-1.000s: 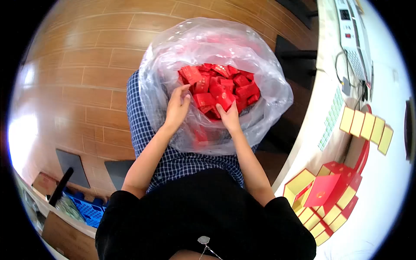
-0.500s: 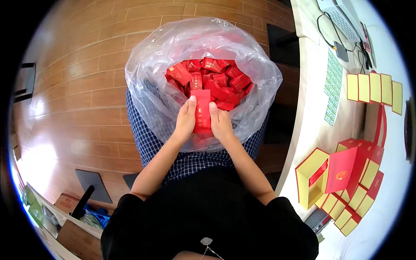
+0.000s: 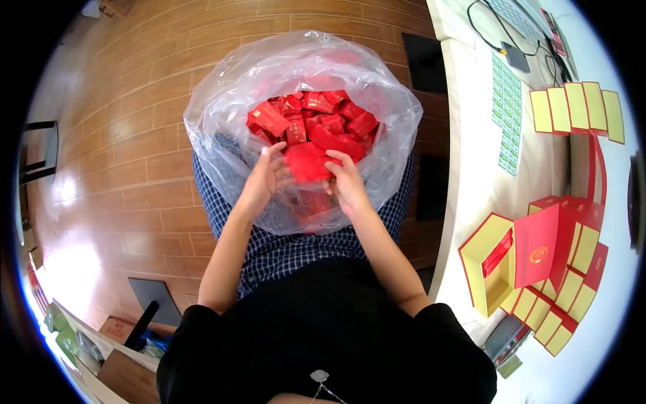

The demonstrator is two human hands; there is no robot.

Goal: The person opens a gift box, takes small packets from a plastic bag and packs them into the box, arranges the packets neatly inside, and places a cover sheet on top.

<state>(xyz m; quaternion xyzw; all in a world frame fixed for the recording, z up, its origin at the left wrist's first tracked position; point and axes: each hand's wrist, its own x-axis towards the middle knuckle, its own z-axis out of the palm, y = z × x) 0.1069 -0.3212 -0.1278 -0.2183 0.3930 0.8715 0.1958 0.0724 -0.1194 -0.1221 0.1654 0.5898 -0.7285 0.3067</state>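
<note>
A large clear plastic bag [image 3: 215, 87] stands open between my knees, with many red packets [image 3: 330, 124] printed in gold inside it. My right hand [image 3: 346, 185] pinches the right edge of a red packet [image 3: 308, 161], which is blurred by motion over the near part of the pile. On the other side, my left hand [image 3: 266, 178] has its fingers apart, close to the packet's left edge. Whether its fingertips touch the packet cannot be made out.
To my right, a cloth-covered table [image 3: 471, 202] bears a sheet of green stickers [image 3: 507, 108], an open red-and-yellow box [image 3: 488, 262] with a red packet inside, and several stacked boxes [image 3: 572, 269]. Cables and a dark device [image 3: 516, 58] lie farther back. A table foot [image 3: 155, 301] stands at left.
The red packet, held upright in both hands before, is now turned and blurred in my right hand. My left hand has moved left with its fingers loosened. The view has shifted slightly.
</note>
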